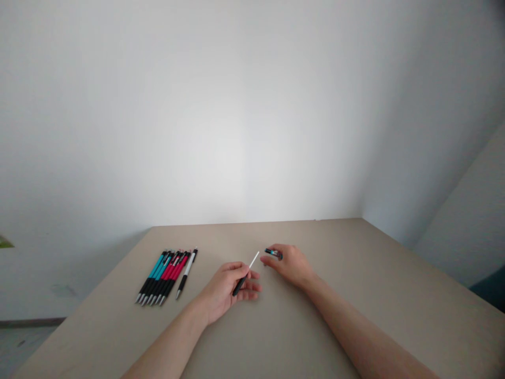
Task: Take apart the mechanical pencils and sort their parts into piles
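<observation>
My left hand (221, 292) pinches the black grip section of a pen (238, 287) between thumb and fingers, the other fingers spread beneath. A thin white rod (254, 259), apparently the refill, sticks out of its upper end toward the right. Just across from it, my right hand (292, 266) is closed on a short blue-and-black pen part (271, 252), partly hidden by the fingers. The two pieces are apart. Left of my hands lies a row of pens (161, 279), several blue and several red, all with black grips and silver tips.
A white pen with a black grip (188, 271) lies at the right side of the row, slightly apart from it. The beige table (394, 295) meets a pale wall (244, 116) at its far edge. Another wall rises on the right.
</observation>
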A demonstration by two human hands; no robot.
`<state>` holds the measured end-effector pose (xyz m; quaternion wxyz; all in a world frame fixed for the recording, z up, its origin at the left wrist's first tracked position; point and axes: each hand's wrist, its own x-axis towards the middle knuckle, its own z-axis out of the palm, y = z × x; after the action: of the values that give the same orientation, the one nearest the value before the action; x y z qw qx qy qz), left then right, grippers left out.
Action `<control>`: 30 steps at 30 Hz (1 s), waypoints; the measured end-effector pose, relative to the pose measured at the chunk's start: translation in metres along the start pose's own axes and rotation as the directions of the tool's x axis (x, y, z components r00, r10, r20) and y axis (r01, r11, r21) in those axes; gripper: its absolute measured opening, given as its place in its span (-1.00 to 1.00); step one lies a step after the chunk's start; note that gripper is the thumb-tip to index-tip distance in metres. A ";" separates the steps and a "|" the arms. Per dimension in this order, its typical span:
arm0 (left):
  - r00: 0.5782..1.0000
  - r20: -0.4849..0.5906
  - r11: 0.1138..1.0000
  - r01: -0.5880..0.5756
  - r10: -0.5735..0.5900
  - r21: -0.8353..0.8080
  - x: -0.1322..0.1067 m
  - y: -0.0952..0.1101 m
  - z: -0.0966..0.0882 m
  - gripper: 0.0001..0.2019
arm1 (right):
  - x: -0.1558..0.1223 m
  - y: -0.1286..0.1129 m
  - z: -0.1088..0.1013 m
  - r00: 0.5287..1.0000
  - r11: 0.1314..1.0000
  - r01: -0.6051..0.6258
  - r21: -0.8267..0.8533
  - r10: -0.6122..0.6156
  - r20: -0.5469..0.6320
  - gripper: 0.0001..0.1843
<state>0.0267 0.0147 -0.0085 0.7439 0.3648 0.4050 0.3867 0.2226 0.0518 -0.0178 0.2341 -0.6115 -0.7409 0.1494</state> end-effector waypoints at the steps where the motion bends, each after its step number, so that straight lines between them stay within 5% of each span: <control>1: 1.000 0.000 1.000 0.000 0.000 0.000 0.000 0.000 0.000 -0.87 | 0.001 0.003 -0.004 1.000 1.000 -0.013 0.015 0.013 -0.024 -0.64; 6: 1.000 -0.012 1.000 0.006 -0.006 0.005 -0.001 0.001 0.002 -0.88 | 0.003 0.020 -0.022 0.992 0.986 -0.127 -0.105 0.128 0.001 -0.73; 14: 1.000 -0.003 1.000 0.005 -0.005 0.009 -0.001 0.000 0.001 -0.88 | -0.009 0.023 -0.032 0.975 0.989 -0.016 -0.149 0.049 0.218 -0.90; 25: 1.000 -0.002 1.000 0.007 -0.007 0.008 0.000 0.000 0.000 -0.87 | -0.005 0.004 -0.003 0.987 0.968 -0.086 -0.235 0.115 0.114 -0.77; 30: 1.000 -0.001 1.000 0.009 -0.009 0.006 0.001 0.001 0.000 -0.87 | -0.005 0.010 -0.010 0.989 0.981 -0.064 -0.185 0.087 0.117 -0.79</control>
<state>0.0271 0.0155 -0.0078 0.7443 0.3648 0.4082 0.3825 0.2373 0.0486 -0.0151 0.1251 -0.6475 -0.7408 0.1280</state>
